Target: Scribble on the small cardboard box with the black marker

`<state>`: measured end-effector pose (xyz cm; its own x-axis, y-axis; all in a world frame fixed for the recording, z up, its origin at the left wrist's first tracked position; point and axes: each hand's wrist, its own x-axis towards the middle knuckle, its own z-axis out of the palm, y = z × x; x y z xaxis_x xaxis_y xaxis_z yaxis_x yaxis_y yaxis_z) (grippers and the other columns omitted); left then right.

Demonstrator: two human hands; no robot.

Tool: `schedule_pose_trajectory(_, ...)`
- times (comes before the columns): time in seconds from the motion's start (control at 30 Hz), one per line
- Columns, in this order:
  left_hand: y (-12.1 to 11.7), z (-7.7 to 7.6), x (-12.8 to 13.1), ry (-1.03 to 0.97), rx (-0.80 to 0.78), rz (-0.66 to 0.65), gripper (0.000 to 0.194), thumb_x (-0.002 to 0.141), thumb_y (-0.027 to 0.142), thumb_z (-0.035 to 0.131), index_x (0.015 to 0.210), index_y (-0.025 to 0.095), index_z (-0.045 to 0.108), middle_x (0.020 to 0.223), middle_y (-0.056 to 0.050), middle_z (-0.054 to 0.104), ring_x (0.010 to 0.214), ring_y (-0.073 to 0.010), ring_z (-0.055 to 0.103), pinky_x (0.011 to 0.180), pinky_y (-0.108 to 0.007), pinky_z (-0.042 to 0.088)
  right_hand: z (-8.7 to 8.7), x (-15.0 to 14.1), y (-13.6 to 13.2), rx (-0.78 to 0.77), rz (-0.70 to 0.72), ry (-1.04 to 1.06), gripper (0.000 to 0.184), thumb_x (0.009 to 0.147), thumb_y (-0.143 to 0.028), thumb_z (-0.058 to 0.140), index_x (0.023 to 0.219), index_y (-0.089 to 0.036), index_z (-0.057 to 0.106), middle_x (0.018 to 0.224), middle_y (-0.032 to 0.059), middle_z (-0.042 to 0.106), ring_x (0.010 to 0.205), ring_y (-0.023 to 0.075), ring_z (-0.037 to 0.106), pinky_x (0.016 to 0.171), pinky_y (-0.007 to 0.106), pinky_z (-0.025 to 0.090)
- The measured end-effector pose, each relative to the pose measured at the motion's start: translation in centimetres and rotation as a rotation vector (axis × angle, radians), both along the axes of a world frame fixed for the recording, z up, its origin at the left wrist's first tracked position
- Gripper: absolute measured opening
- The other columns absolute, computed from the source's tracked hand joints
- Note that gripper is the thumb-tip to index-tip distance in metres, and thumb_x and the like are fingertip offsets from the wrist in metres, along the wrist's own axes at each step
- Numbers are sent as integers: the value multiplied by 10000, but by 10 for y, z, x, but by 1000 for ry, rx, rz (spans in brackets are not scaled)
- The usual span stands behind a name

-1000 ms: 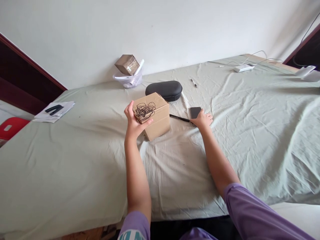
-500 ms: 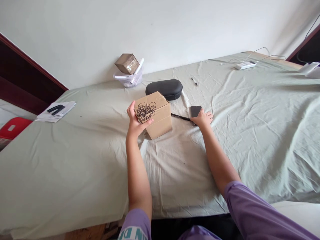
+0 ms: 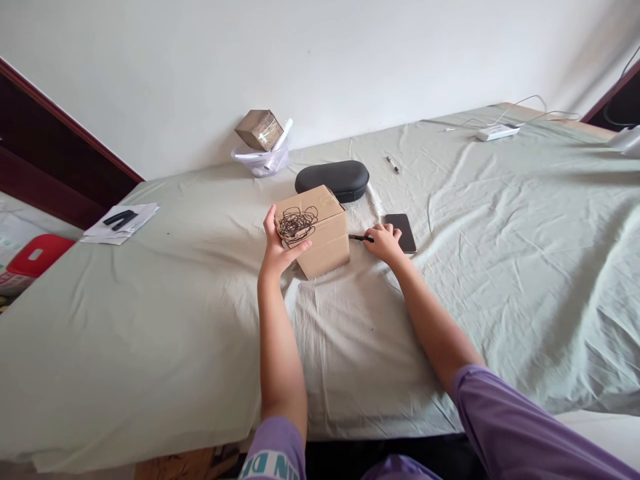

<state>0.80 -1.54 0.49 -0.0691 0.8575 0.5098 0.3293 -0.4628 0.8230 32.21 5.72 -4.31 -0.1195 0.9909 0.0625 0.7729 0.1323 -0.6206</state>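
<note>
My left hand [image 3: 281,250] grips the near left corner of a brown cardboard box [image 3: 327,243], its thumb along the front and its fingers at the left side. Looping black lines cover part of the top near that hand. To the right of the box, the fingers of my right hand [image 3: 384,241] are closed on a slim black pen-like stick [image 3: 359,237], whose end points left at the box. Most of the stick is hidden by the hand. Just beyond my right hand a black smartphone [image 3: 404,230] lies flat on the cloth.
Behind the box lies a black oval case [image 3: 333,179]. A small pen [image 3: 393,165] and a white power strip [image 3: 497,133] are farther back. A clear plastic bowl [image 3: 263,162] holds a smaller box [image 3: 259,129]. At left, a black stapler-like object [image 3: 120,219] rests on papers [image 3: 123,233].
My right hand has shifted left from the phone's edge onto the black stick, uncovering more of the phone. My left hand keeps its hold on the box. The view has turned slightly left.
</note>
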Motion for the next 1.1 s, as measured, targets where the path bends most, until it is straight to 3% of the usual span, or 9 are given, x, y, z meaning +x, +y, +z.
schedule_pose_trajectory(0.13, -6, 10, 2, 114, 23, 42, 1267, 698, 705, 934, 1689, 372, 219, 1752, -172, 255, 1653, -390, 359, 1325, -577, 403, 22, 5, 4, -5, 27, 313, 335, 1021, -456, 435, 906, -201, 620, 973, 124, 728, 1007, 268, 662, 1028, 475, 499)
schedule_pose_trajectory(0.27, -18, 37, 21, 247, 243, 269, 1024, 784, 770, 827, 1598, 300, 422, 1739, -182, 297, 1692, -413, 232, 1373, -625, 267, 64, 5, -10, 45, 152, 648, 426, 1034, -626, 328, 1082, -248, 519, 937, 52, 682, 865, 181, 657, 867, 334, 544)
schedule_pose_trajectory(0.33, -26, 54, 38, 239, 405, 346, 798, 870, 755, 750, 1483, 288, 545, 1639, -159, 458, 1622, -394, 372, 1372, -612, 269, 86, -1, -27, 24, 332, 884, 412, 999, -659, 509, 1103, -261, 489, 842, 5, 647, 796, 174, 632, 829, 332, 531)
schedule_pose_trajectory(0.5, -47, 84, 93, -119, 252, -55, 735, 957, 818, 573, 1496, 321, 519, 1364, -115, 688, 1403, -317, 658, 1208, -503, 502, 118, -26, -69, -100, 831, 974, 363, 1041, -567, 675, 1085, -227, 555, 752, -43, 578, 686, 132, 516, 706, 289, 432)
schedule_pose_trajectory(0.63, -55, 96, 120, -614, 170, -153, 386, 1056, 635, 580, 1010, 258, 653, 722, 38, 541, 698, -140, 680, 969, -386, 614, 124, -45, -88, -153, 943, 844, 407, 1077, -584, 616, 971, -194, 573, 755, -46, 483, 649, 102, 397, 598, 263, 321)
schedule_pose_trajectory(0.73, -62, 106, 108, -798, 232, -138, 421, 1027, 585, 677, 829, 227, 579, 629, 72, 374, 524, -77, 463, 769, -285, 602, 127, -53, -93, -274, 1018, 896, 405, 1084, -580, 605, 952, -200, 558, 725, -58, 455, 611, 94, 352, 567, 263, 286)
schedule_pose_trajectory(0.87, -85, 123, 39, -933, 491, -16, 406, 1079, 481, 647, 779, 222, 560, 590, 68, 331, 476, -51, 367, 481, -168, 425, 122, -47, -86, -476, 1103, 909, 413, 1093, -574, 574, 1007, -173, 622, 657, -67, 466, 559, 100, 356, 561, 278, 288)
schedule_pose_trajectory(1.0, -97, 129, -8, -886, 611, 120, 396, 1084, 488, 636, 798, 213, 639, 549, 102, 204, 400, -35, 176, 370, -131, 231, 118, -29, -76, -432, 973, 970, 270, 1085, -427, 558, 934, -203, 570, 701, -31, 547, 640, 132, 468, 665, 308, 374)
schedule_pose_trajectory(1.1, -91, 125, 15, -514, 340, 101, 425, 999, 593, 714, 803, 217, 708, 605, 43, 464, 540, -90, 489, 574, -221, 519, 127, -28, -82, -287, 854, 953, 226, 986, -294, 637, 843, -238, 470, 747, -45, 459, 684, 129, 443, 678, 309, 359)
